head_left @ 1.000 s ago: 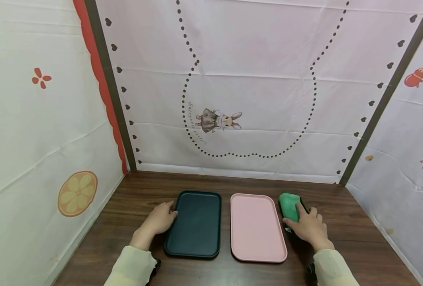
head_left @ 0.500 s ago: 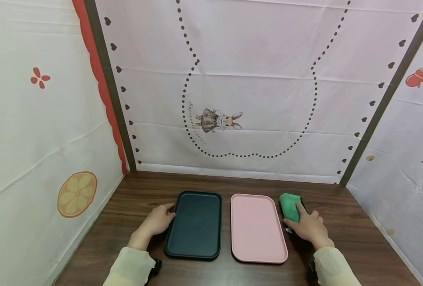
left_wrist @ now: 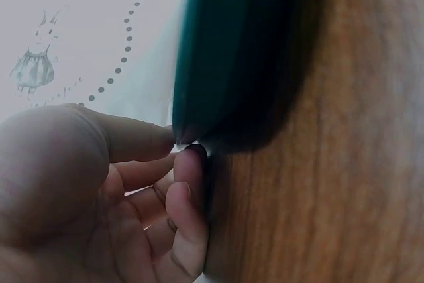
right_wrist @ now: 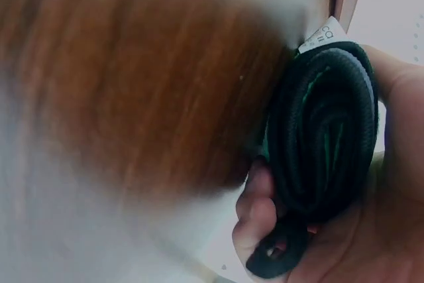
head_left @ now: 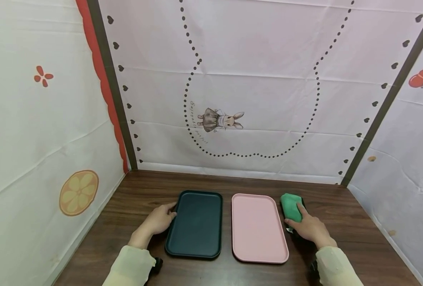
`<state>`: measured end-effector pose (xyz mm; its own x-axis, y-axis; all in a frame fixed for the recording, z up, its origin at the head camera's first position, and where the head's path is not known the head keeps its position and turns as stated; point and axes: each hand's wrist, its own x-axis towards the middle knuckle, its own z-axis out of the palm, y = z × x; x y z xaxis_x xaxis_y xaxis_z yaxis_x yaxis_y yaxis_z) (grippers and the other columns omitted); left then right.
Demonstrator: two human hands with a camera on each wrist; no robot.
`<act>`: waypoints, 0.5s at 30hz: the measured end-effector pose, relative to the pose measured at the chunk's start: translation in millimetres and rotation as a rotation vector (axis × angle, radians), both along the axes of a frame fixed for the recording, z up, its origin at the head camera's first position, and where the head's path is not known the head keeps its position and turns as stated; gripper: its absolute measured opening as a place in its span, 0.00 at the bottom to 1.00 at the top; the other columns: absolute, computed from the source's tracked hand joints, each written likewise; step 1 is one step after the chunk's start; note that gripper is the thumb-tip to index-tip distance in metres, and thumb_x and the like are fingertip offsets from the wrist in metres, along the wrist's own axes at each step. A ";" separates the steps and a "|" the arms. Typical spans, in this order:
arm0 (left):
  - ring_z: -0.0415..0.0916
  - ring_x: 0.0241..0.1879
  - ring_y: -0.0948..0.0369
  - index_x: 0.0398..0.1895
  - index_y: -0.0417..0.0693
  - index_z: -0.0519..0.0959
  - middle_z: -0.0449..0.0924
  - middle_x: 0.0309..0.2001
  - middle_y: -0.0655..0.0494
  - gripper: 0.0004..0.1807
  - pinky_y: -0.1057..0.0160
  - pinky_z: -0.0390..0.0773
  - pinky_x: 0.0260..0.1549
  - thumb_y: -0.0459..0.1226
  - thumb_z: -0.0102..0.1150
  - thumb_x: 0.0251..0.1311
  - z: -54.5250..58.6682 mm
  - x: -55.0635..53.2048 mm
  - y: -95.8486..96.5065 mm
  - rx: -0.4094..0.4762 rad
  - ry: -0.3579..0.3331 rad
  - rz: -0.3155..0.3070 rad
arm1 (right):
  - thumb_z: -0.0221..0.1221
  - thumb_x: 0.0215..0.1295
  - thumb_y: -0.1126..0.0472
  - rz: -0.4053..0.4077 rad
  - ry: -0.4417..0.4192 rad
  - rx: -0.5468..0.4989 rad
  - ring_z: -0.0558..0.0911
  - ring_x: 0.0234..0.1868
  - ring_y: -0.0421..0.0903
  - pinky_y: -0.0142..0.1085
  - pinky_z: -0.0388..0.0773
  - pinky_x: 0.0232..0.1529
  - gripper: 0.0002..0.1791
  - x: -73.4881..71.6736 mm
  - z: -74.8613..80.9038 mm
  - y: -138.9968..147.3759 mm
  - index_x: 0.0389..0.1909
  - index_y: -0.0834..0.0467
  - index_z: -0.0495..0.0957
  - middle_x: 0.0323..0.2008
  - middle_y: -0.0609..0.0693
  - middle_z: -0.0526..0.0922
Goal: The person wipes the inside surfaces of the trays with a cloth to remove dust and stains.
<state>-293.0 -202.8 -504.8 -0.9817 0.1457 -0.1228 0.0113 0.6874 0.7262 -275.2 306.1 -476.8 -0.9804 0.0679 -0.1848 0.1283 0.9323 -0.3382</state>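
Observation:
In the head view my left hand (head_left: 158, 219) is at the left edge of a dark teal tray (head_left: 195, 224). The left wrist view shows its thumb at the tray's rim (left_wrist: 192, 51) and the index finger curled in beneath it, pinching the edge. On the right side, my right hand (head_left: 310, 228) grips a rolled green cloth (head_left: 291, 206) from its near right side. Seen from its end in the right wrist view, the rolled cloth (right_wrist: 324, 130) has dark layers, a white tag (right_wrist: 324, 36) and a black loop (right_wrist: 281, 250); fingers curl round it.
A pink tray (head_left: 258, 228) lies between the dark tray and the rolled cloth on the brown wooden table (head_left: 350, 222). Printed white cloth walls (head_left: 261, 99) enclose the table at the back and both sides.
The right hand's outer fingers have drawn in from their spread and curled down beside the rolled cloth. The left hand stays at the dark tray's edge; the trays keep their places.

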 end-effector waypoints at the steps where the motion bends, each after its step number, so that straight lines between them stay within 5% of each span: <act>1: 0.63 0.20 0.60 0.77 0.36 0.65 0.69 0.23 0.54 0.28 0.61 0.67 0.25 0.36 0.51 0.78 0.3 0.1 0.1 -0.002 0.003 -0.004 | 0.54 0.72 0.32 0.003 -0.004 0.001 0.76 0.58 0.80 0.72 0.74 0.54 0.55 0.1 0.6 0.3 0.82 0.65 0.45 0.64 0.83 0.70; 11: 0.67 0.24 0.58 0.78 0.38 0.64 0.74 0.29 0.52 0.28 0.60 0.68 0.29 0.37 0.50 0.78 1.1 0.3 -0.8 -0.024 0.000 -0.009 | 0.53 0.76 0.38 0.046 0.026 -0.049 0.83 0.48 0.69 0.64 0.79 0.48 0.50 0.9 -0.1 5.0 0.81 0.67 0.46 0.62 0.80 0.73; 15: 0.69 0.25 0.58 0.78 0.40 0.66 0.75 0.30 0.53 0.29 0.60 0.69 0.28 0.38 0.52 0.77 0.8 0.1 0.1 -0.029 0.002 -0.003 | 0.52 0.77 0.41 0.056 0.059 -0.054 0.81 0.52 0.74 0.65 0.79 0.49 0.47 1.5 -1.3 5.3 0.81 0.68 0.48 0.63 0.80 0.72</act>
